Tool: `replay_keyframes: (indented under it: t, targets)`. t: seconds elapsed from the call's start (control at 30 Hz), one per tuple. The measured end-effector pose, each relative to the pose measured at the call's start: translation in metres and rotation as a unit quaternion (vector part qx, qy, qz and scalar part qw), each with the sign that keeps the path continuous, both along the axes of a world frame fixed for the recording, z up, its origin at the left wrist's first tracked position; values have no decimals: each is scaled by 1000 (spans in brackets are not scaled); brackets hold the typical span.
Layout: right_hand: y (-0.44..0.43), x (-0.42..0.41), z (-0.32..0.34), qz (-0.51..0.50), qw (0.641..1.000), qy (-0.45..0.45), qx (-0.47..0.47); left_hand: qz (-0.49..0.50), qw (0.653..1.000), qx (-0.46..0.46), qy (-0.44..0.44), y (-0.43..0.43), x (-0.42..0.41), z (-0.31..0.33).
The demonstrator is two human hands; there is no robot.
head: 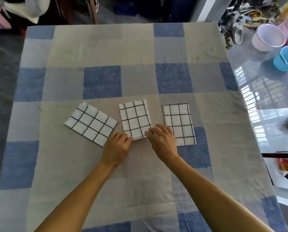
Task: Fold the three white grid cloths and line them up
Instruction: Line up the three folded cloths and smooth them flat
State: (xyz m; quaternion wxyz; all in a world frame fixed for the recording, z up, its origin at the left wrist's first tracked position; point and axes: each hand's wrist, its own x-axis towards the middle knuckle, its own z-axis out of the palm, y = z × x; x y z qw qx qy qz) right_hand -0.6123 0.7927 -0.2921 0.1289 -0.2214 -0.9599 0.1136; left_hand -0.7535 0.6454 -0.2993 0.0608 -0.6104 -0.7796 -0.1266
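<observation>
Three folded white cloths with black grid lines lie in a row on the checked table cover. The left cloth (91, 123) is turned at an angle. The middle cloth (134, 118) and the right cloth (179, 122) lie nearly upright. My left hand (117, 146) pinches the near left corner of the middle cloth. My right hand (161, 138) rests with fingers spread on its near right corner, partly in front of the right cloth's lower left edge.
The table (106, 47) wears a blue, grey and beige checked cover. On the floor to the right stand a white bucket (268, 39), a blue bucket (287, 58) and shoes (233, 35). Clothes hang at the far left.
</observation>
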Motion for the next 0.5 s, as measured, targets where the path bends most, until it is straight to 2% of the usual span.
replay_keyframes:
  t: [0.2, 0.5]
  targets:
    - [-23, 23, -27, -16, 999, -9, -43, 0, 998, -16, -59, -16, 16, -20]
    - [-33, 20, -32, -16, 997, 44, -60, -6, 999, -4, -41, -24, 13, -18]
